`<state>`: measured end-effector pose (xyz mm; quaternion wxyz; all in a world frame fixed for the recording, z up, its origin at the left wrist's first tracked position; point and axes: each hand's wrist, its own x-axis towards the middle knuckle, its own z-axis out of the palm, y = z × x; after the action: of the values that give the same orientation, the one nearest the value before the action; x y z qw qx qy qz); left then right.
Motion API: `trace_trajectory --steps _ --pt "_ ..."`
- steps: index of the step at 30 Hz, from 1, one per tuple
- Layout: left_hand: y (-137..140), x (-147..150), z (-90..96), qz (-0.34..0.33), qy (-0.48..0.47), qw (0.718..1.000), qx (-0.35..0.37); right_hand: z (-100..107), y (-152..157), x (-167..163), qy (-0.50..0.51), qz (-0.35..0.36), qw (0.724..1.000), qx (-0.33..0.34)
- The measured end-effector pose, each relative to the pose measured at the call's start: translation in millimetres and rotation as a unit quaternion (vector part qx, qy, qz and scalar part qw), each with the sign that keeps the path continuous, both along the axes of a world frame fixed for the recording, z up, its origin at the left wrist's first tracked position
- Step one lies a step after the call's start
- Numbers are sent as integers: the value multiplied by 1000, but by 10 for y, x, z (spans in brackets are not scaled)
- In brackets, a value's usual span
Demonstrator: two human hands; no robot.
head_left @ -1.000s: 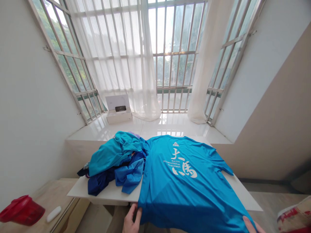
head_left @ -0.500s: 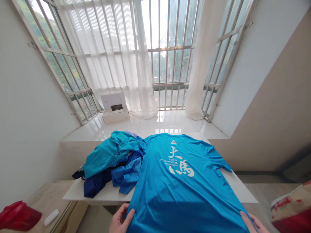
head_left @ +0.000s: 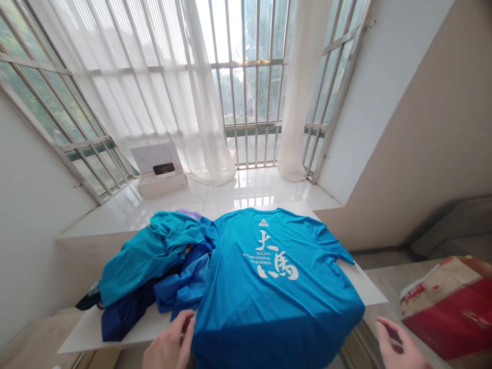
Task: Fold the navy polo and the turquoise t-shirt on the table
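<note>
A blue T-shirt (head_left: 238, 307) with white lettering lies spread on the white table (head_left: 372, 294), its lower part hanging over the near edge. My left hand (head_left: 171, 341) is at the shirt's lower left edge, with a gap between its thumb and fingers. I cannot tell whether its fingertips touch the cloth. Off to the right of the shirt, my right hand (head_left: 400, 346) is held in the air, fingers curved and apart, nothing in them. A heap of crumpled clothes (head_left: 154, 256) in teal and blue rests on the table left of the shirt.
On the windowsill (head_left: 215, 197) behind the table stands an opened white box (head_left: 161, 183) with a black device (head_left: 163, 168) on it. White curtains (head_left: 207, 102) hang before the barred window. A red and beige bag (head_left: 449, 307) is on the right.
My right hand has let go of the shirt's lower right corner and moved away from it. The shirt's lower edge has dropped over the table edge. The view has shifted right.
</note>
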<state>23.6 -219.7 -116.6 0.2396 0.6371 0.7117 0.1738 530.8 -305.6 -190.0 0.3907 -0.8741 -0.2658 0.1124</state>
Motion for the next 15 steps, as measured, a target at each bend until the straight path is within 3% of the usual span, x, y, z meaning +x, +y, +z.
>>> trace_trajectory --steps 2,4,7,9,12,15 --pt "355 345 118 -78 -21 991 106 116 243 -118 -56 41 997 38" --pt "808 764 166 -179 3 969 169 227 607 -299 -70 129 987 67" --pt "1483 1358 81 -231 118 950 174 300 1205 -598 -139 282 949 21" --pt "1799 1624 -54 -236 133 948 165 269 1499 -746 -160 311 937 -1" --pt "2007 1772 -285 -239 150 946 158 165 1679 -852 -187 316 928 -57" --pt "2027 1739 -462 -237 195 937 168 97 1661 -885 -215 313 917 -121"
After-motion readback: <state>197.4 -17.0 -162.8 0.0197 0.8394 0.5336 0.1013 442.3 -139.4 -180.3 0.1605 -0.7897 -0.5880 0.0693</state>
